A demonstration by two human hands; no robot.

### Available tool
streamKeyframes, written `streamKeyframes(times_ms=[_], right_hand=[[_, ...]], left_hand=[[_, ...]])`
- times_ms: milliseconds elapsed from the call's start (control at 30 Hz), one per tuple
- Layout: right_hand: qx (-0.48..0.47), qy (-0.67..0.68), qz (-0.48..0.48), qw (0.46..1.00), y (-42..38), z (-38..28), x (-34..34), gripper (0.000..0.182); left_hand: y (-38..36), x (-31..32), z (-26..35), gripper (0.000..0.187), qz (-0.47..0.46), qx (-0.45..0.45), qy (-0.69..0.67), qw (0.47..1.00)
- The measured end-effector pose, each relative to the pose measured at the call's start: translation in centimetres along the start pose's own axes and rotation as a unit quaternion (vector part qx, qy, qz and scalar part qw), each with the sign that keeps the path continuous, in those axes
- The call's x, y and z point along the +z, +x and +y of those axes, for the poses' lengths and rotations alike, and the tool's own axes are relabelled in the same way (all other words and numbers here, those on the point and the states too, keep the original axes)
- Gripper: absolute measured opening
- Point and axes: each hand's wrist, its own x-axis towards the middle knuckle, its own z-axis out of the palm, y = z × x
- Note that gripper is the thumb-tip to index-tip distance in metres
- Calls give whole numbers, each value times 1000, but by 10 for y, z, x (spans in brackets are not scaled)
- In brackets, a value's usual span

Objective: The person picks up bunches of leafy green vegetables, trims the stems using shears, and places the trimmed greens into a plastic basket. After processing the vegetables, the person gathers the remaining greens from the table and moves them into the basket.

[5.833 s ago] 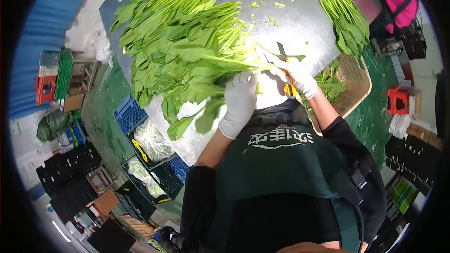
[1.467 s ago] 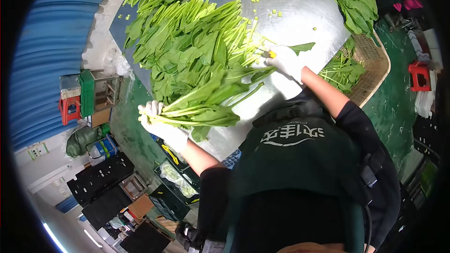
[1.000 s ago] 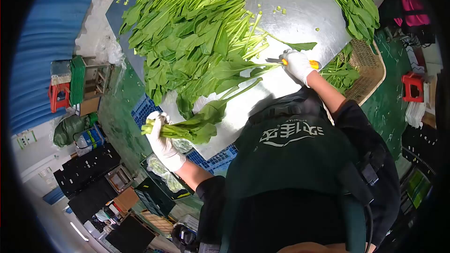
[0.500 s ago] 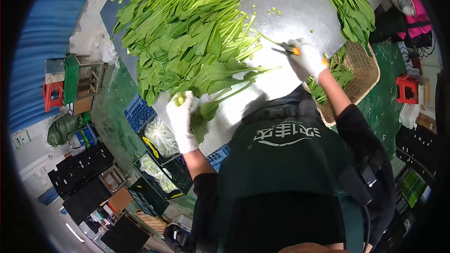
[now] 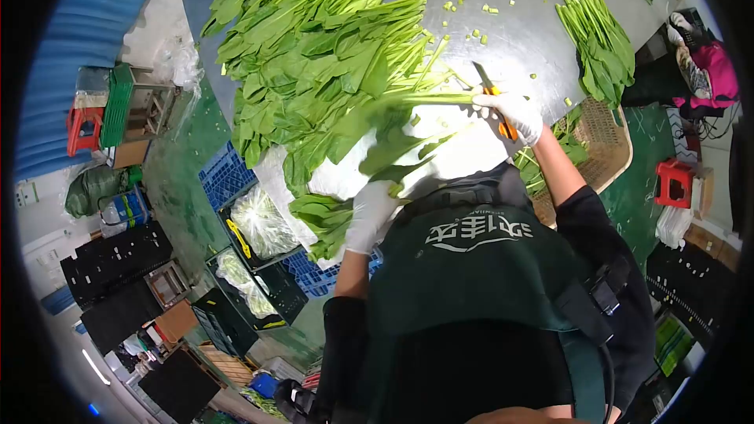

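Observation:
My left hand [image 5: 372, 216], in a white glove, is closed around a few stalks of leafy greens [image 5: 323, 224], whose leaves stick out to its left near my apron. In my gloved right hand [image 5: 514, 116] is a knife [image 5: 484, 78] with an orange handle, its blade pointing up and away. The fingertips of that hand also meet the cut end of a leafy stalk [image 5: 440, 98], which stretches left and is blurred at its leaves. A large heap of leafy greens [image 5: 314, 71] covers the left part of the metal table [image 5: 518, 31].
Cut stem bits [image 5: 479, 35] lie scattered on the table. A bundle of greens [image 5: 598, 47] rests at the right, above a tan basket [image 5: 609, 137] with leaves inside. Crates holding bagged vegetables [image 5: 267, 224] stand at lower left. A red stool [image 5: 674, 182] is on the floor.
My left hand has moved right and closer to my body, with greens in it. The knife blade has swung from pointing left to pointing up, and my right fingers now meet a stalk.

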Motion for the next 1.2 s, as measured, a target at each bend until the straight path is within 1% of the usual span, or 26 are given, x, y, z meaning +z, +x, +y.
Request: streamKeyframes(times_ms=[67, 167, 200, 233, 300, 367, 433, 467, 500, 533, 567, 600, 633, 667, 700, 767, 800, 833, 900, 933, 1000, 1033, 1067, 1100, 1167, 1200], right_hand=[[-10, 57, 21, 998, -18, -10, -6, 14], [-43, 67, 11, 997, -30, -15, -6, 13], [-41, 81, 23, 996, -34, -19, 0, 12], [-41, 83, 25, 995, -35, -21, 4, 12], [-34, 100, 5, 994, -35, -22, 10, 13], [-36, 97, 1, 995, -28, -8, 4, 14], [-57, 33, -67, 996, -25, 0, -3, 17], [-29, -24, -59, 998, -26, 5, -12, 21], [-28, -24, -59, 998, -28, 8, -19, 21], [-40, -230, -14, 972, -28, 10, -26, 22], [-50, -425, 29, 903, -29, 13, -28, 25], [-83, -483, 43, 871, -27, 18, -26, 39], [-82, -484, 38, 870, -26, 22, -18, 39], [-148, -504, 50, 849, -23, 25, -5, 47], [-215, -521, 62, 824, -18, 28, 10, 55], [-344, -571, 62, 743, 9, 53, 44, 76], [-272, -560, -21, 782, 3, 37, 69, 82], [-198, -543, -102, 809, -5, 21, 91, 89], [-195, -564, -125, 792, -6, 26, 117, 95], [-190, -586, -148, 774, -7, 31, 124, 101], [-183, -588, -159, 772, -14, 39, 131, 103], [-176, -587, -167, 772, -15, 42, 135, 105], [-205, -586, -150, 769, -15, 53, 133, 96], [-206, -585, -152, 769, -15, 61, 131, 96], [-286, -602, -68, 743, -15, 75, 124, 77], [-264, -578, -40, 771, -15, 82, 119, 49]], left_hand=[[-8, -15, 9, 25, 59, -21, -8, 998], [-15, -42, 37, 25, 114, -48, 21, 992], [-16, -48, 46, 21, 150, -18, 29, 988], [-14, -50, 53, 21, 149, -17, 31, 988], [-9, -54, 66, 17, 223, 61, 21, 973], [-7, -57, 77, 14, 228, 81, 26, 970], [-6, -59, 80, 14, 204, 74, 59, 974], [-9, -61, 77, 17, 200, 55, 78, 975], [-13, -64, 67, 17, 200, 54, 78, 975], [-16, -64, 51, 19, 195, 22, 95, 976], [-21, -63, 33, 20, 188, -11, 111, 976], [-26, -62, 19, 24, 171, -56, 118, 977], [-31, -58, 3, 28, 154, -101, 125, 975], [-35, -45, -23, 54, 138, -114, 163, 970], [-40, -32, -36, 54, 138, -118, 162, 970], [-51, -10, -61, 86, 124, -150, 138, 971], [-51, 10, -84, 102, 95, -154, 126, 975], [-48, 31, -102, 103, 122, -144, 162, 969], [-47, 35, -103, 83, 160, -143, -3, 977], [-47, 37, -100, 83, 160, -145, -5, 976], [-39, 42, -92, 52, 225, -103, -34, 968], [-30, 45, -89, 52, 226, -103, -34, 968], [-21, 48, -87, 42, 247, -104, -48, 962], [-12, 52, -82, 32, 266, -107, -63, 956], [7, 45, -43, 23, 209, -81, -93, 970], [17, 48, -28, 24, 220, -51, -100, 969]])
